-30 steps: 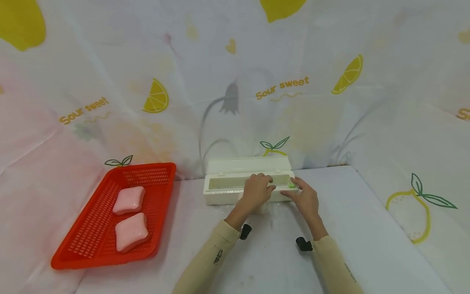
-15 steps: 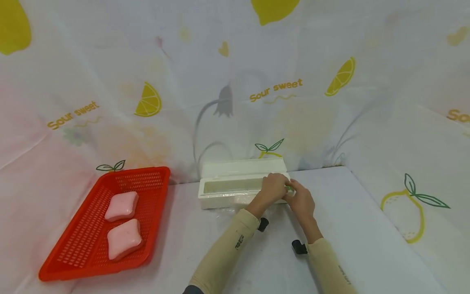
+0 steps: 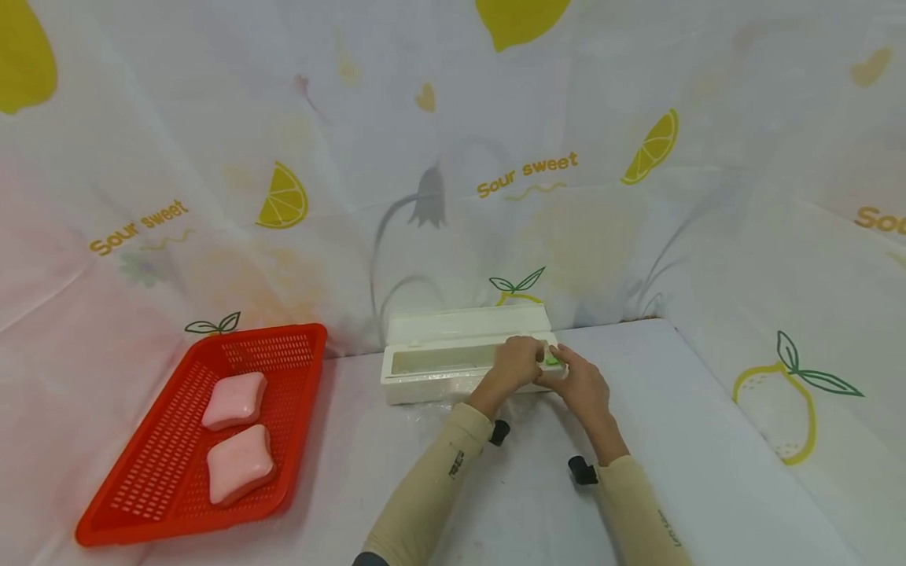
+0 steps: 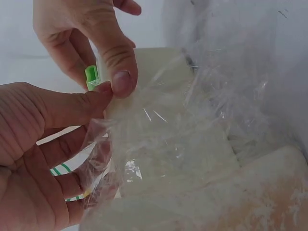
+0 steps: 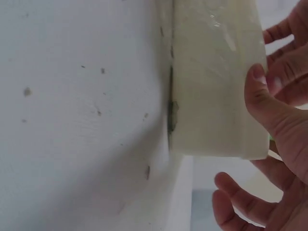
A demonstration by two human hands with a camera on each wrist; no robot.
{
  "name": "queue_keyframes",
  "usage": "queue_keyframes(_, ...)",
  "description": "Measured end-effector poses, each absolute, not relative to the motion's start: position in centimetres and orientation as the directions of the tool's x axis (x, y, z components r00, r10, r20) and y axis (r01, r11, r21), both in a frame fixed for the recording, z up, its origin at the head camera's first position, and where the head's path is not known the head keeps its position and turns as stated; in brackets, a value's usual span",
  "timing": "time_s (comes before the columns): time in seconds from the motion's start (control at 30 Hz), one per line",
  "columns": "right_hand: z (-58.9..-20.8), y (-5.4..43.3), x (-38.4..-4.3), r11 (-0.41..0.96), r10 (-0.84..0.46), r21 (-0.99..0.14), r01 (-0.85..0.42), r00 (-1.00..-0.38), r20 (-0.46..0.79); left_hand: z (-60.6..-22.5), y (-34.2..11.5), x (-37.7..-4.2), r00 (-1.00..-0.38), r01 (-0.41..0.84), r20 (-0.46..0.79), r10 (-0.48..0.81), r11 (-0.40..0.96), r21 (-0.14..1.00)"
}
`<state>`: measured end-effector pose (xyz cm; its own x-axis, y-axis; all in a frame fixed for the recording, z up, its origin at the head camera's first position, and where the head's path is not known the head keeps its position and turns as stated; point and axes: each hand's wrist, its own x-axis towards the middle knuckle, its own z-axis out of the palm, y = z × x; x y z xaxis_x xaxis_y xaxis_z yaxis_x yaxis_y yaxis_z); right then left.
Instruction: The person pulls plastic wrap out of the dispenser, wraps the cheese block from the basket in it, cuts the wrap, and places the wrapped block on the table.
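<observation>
A long white cling film box (image 3: 425, 388) stands at the back of the table, its lid raised. Clear cling film (image 4: 216, 91) lies wrinkled over its front and spreads off the side in the left wrist view. My left hand (image 3: 515, 363) pinches the film's edge between thumb and fingers, at the box's right half. My right hand (image 3: 586, 387) grips the right end; its thumb (image 5: 262, 94) presses the front face and the index finger reaches over the rim. Beside that finger sits a small green slide cutter (image 4: 90, 74). Both thumbs almost meet.
A red plastic basket (image 3: 300, 440) on the left holds two pink cushion-shaped pieces (image 3: 239, 464). A lemon-print sheet (image 3: 602, 251) hangs right behind the box. White covering lies on the table (image 3: 524, 503).
My left hand has moved right along the box to meet the right hand, then drawn back slightly left. The right hand stays at the box's end. The head view has shifted a little.
</observation>
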<state>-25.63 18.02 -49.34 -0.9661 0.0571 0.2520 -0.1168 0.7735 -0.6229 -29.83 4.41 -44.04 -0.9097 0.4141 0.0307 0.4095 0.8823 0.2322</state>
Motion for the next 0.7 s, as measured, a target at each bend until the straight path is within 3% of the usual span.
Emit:
queue_keyframes(0.23,-48.88,18.68,-25.46,0.764,-0.013,-0.628,-0.15,-0.976,0.217,-43.78,4.09,-29.8,-0.911,0.405,0.02,0.411,0.887,0.219)
queue_keyframes(0.7,-48.66,18.78,-25.98,0.697,0.027,-0.707,-0.118,-0.981,0.19,-43.44,4.11,-29.56,-0.908,0.41,-0.01,0.419,0.894,0.178)
